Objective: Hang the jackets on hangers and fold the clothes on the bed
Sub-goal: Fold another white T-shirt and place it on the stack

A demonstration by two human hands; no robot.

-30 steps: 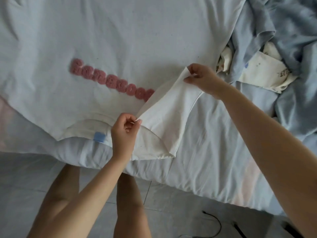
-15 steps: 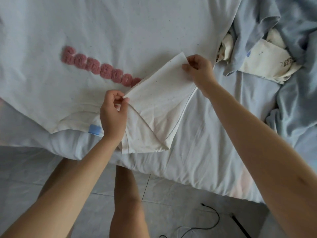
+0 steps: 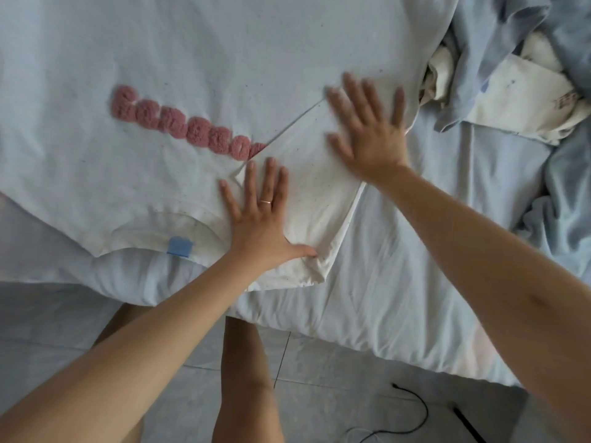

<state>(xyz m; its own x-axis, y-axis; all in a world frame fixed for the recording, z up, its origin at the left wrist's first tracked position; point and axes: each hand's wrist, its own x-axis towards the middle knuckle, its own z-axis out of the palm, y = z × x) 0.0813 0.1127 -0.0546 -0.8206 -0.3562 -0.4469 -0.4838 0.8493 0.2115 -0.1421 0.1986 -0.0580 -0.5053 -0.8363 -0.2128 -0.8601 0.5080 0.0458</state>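
Observation:
A white T-shirt point(image 3: 198, 59) with fuzzy pink letters point(image 3: 185, 123) lies spread on the bed, its collar and blue neck tag point(image 3: 179, 246) at the near edge. Its right sleeve point(image 3: 313, 199) is folded in over the body and covers the last letters. My left hand point(image 3: 260, 215) lies flat with straight fingers on the folded sleeve near the collar. My right hand point(image 3: 367, 129) is spread flat on the sleeve's far end and looks motion-blurred. Neither hand grips anything.
A heap of light blue and cream clothes point(image 3: 524, 84) sits at the right on the pale bed sheet point(image 3: 399, 282). The bed edge runs across below my hands. Beneath it are grey floor tiles, my bare legs and a black cable point(image 3: 412, 410).
Both hands pinched the sleeve's edge and carried it in over the shirt. They have let go, and now lie flat on the folded sleeve.

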